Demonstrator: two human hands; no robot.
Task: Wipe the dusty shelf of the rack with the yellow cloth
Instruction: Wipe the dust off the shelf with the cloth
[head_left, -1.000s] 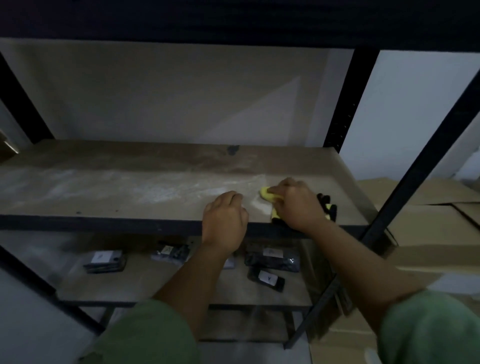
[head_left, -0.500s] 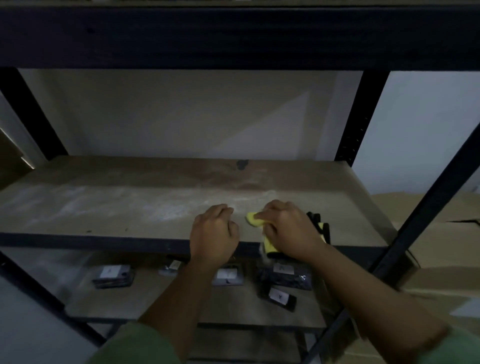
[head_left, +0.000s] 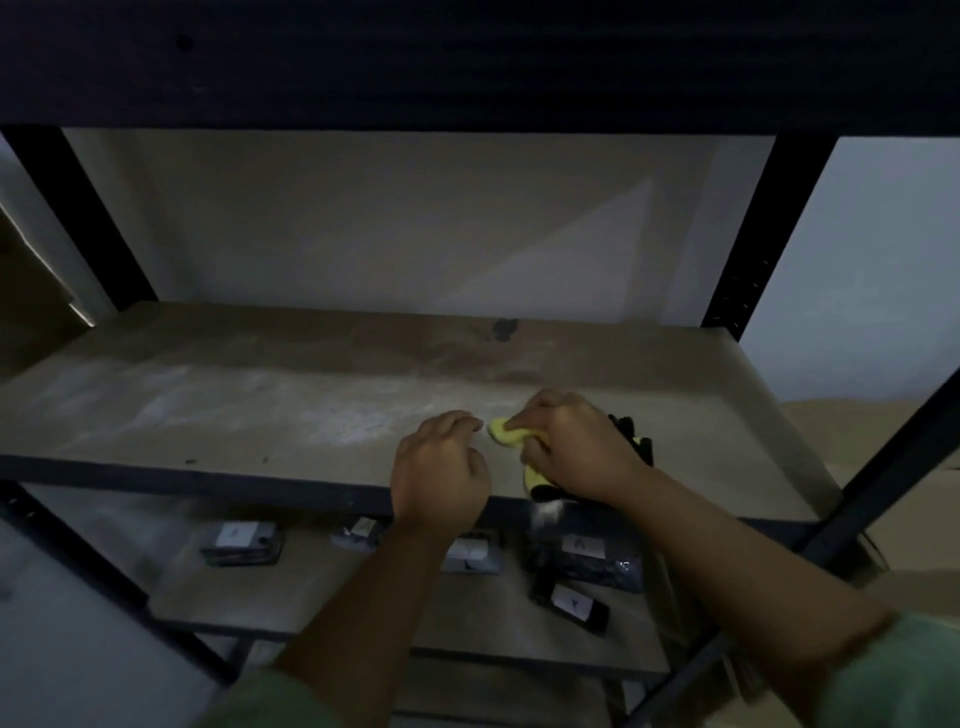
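Right hand (head_left: 576, 449) closed on cloth (head_left: 503, 432), bunched at the shelf's (head_left: 260, 415) front right. Left hand (head_left: 441, 467) loosely curled, empty, touching the front edge just beside it. Dust streak lies leftward of the cloth, running along the shelf's length; right hand nearer.
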